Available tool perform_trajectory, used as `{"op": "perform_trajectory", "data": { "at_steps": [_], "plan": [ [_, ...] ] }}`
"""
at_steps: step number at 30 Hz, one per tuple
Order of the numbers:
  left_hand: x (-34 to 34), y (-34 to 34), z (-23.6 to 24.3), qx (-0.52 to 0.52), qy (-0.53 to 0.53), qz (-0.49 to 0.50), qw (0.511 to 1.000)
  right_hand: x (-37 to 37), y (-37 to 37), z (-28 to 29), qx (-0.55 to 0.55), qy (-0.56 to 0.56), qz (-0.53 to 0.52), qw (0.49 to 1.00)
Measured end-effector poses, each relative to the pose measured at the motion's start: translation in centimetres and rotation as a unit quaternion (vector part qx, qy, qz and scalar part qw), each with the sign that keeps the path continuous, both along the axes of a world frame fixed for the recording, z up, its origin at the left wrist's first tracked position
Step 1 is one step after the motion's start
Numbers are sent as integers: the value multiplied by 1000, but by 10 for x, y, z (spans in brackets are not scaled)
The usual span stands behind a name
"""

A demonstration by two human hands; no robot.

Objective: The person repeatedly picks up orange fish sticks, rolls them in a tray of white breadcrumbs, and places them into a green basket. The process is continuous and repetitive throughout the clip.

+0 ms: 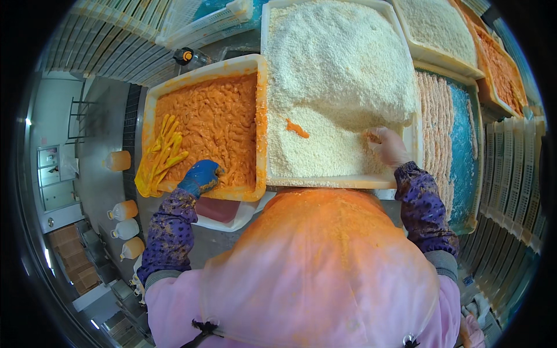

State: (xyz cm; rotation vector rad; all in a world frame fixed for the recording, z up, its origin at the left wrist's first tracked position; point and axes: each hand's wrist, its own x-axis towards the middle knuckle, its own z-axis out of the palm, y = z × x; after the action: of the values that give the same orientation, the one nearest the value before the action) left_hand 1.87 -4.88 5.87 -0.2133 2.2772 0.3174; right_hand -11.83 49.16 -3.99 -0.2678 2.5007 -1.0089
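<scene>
My left hand (200, 177), in a blue glove, is at the near edge of a white tub (262, 116) of orange-sauced meat strips (214, 110). Its fingers are curled, and what they hold, if anything, is hidden. My right hand (390, 147), in a pale thin glove, is low over the white crumbs (331, 159) in the middle tub. Between its closed fingers shows a bit of orange, seemingly a meat strip. Another orange meat strip (297, 128) lies alone on the crumbs, left of that hand.
Yellow gloves (162, 153) drape over the left tub's corner. On the right, crumbed strips (435, 127) lie in rows on a blue tray (462, 156). Stacked white crates (513, 168) stand beyond it. A bottle (194, 58) stands behind the left tub; jugs (123, 210) stand on the floor.
</scene>
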Motion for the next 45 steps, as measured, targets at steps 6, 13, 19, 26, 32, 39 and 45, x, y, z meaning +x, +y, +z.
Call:
{"op": "perform_trajectory", "data": {
  "at_steps": [6, 13, 19, 26, 32, 39, 45],
  "plan": [
    [-7, 10, 3, -4, 2, -153, 988, 1, -4, 9, -53, -46, -31, 997],
    [-32, 15, 31, 372, -67, 313, 871, 0, 0, 3, -28, -24, -25, 999],
    [-18, -16, -14, 188, 62, 222, 955, 0, -3, 17, -32, -4, 1, 999],
    [-69, 79, 94, 374, 128, 186, 899, -4, -11, 10, -209, -198, -172, 942],
    [-117, 195, 25, 329, 286, -187, 881, -12, -9, 18, -301, -296, -193, 886],
    [-126, 201, -37, 118, 374, -312, 865, -14, -8, 11, -302, -289, -224, 881],
    [-96, 165, 1, 265, 388, -99, 877, -17, -5, -6, -287, -285, -224, 887]
  ]
}}
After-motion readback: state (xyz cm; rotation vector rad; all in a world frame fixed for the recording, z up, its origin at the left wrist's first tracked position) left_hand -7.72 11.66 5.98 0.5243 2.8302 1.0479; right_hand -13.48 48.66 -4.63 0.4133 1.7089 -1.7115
